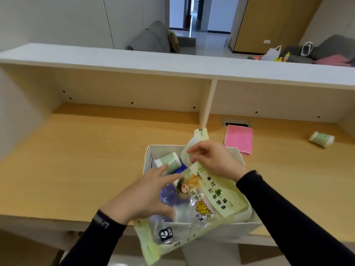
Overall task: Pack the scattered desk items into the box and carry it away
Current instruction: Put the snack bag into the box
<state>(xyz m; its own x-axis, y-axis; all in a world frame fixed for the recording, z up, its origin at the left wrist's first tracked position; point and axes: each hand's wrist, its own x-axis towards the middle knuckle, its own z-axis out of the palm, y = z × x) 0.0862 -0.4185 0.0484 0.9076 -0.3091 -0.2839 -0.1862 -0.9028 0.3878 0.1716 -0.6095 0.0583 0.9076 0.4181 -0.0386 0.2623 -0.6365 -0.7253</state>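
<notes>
A white box (pixel 148 160) stands on the wooden desk near its front edge. Inside lie a green-and-white roll (pixel 169 162) and something blue. A long pale-green plastic package (pixel 221 200) with a cartoon picture lies slanted across the box, its lower end hanging over the front rim. My right hand (pixel 215 160) pinches the package's upper part. My left hand (pixel 146 196) presses on its lower clear part, thumb under the plastic. On the desk to the right lie a folded pink cloth (pixel 239 139) and a second green-and-white roll (pixel 321 138).
A white shelf (pixel 172 64) with a vertical divider (pixel 208 102) overhangs the back of the desk (pixel 76 160). A cable grommet (pixel 235 122) sits behind the pink cloth. Beyond the shelf are grey sofas and bags.
</notes>
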